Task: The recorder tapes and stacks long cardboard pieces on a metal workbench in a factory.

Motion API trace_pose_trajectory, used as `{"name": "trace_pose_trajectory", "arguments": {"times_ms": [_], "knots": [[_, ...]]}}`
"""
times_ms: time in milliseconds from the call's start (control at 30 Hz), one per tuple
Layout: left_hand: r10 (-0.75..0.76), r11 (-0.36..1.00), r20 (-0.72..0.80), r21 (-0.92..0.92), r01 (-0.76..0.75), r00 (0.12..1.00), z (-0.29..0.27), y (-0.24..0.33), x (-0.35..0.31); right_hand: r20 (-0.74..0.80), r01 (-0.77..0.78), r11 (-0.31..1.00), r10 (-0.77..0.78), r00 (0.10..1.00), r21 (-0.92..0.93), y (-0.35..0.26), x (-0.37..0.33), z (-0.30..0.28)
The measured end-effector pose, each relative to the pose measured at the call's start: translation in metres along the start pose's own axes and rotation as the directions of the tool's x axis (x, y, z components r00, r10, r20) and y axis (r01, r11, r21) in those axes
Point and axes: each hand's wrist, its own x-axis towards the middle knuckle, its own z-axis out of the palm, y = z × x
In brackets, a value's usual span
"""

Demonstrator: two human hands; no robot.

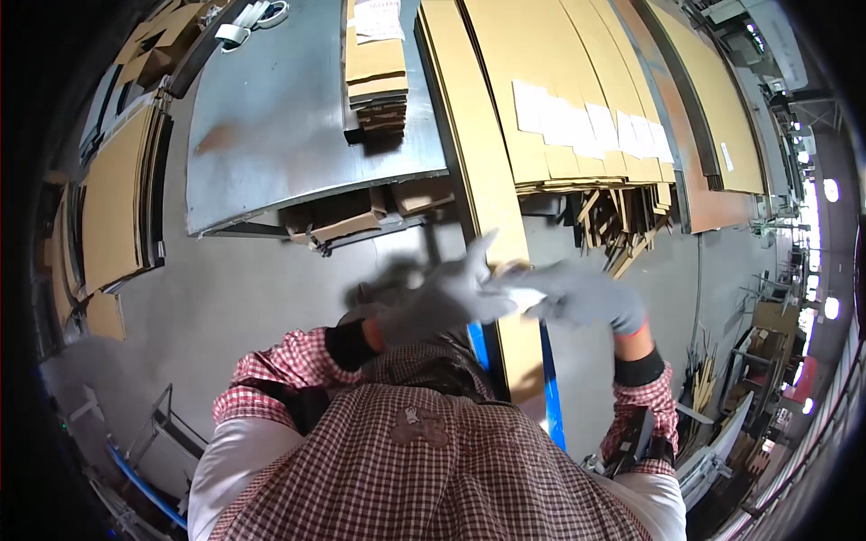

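Observation:
Both my hands wear grey gloves and meet over a long, narrow stack of cardboard strips [492,203] in front of my body. A small white piece [525,296], blurred, lies between them; its kind does not show. My right hand [582,293] comes from the right with its fingertips closed on this piece. From the left, my left hand [446,296] reaches to the piece with one digit raised; its other fingers are smeared by motion. Just above the fingertips is a small brownish thing [511,268], too blurred to name. The stack's near end rests over a blue support [553,406].
Ahead on the left stands a metal table [271,117] with a smaller cardboard stack [377,68] and white tape rolls [233,34]. Wide cardboard sheets with white papers [577,126] lie ahead right, above a bundle of cardboard strips [622,225]. More sheets [122,194] stand at far left.

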Motion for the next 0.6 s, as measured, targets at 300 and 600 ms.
{"name": "trace_pose_trajectory", "arguments": {"times_ms": [300, 600], "knots": [[-0.324, 0.918, 0.114, -0.204, 0.342, 0.939, -0.037, -0.040, -0.054, 0.048, -0.196, 0.907, 0.192, 0.980, 0.373, 0.089, -0.021, -0.046], [0.118, 0.671, 0.629, 0.519, -0.529, 0.768, 0.056, -0.235, 0.081, -0.245, 0.009, 0.952, 0.069, 0.967, 0.305, 0.250, 0.049, 0.072]]}}
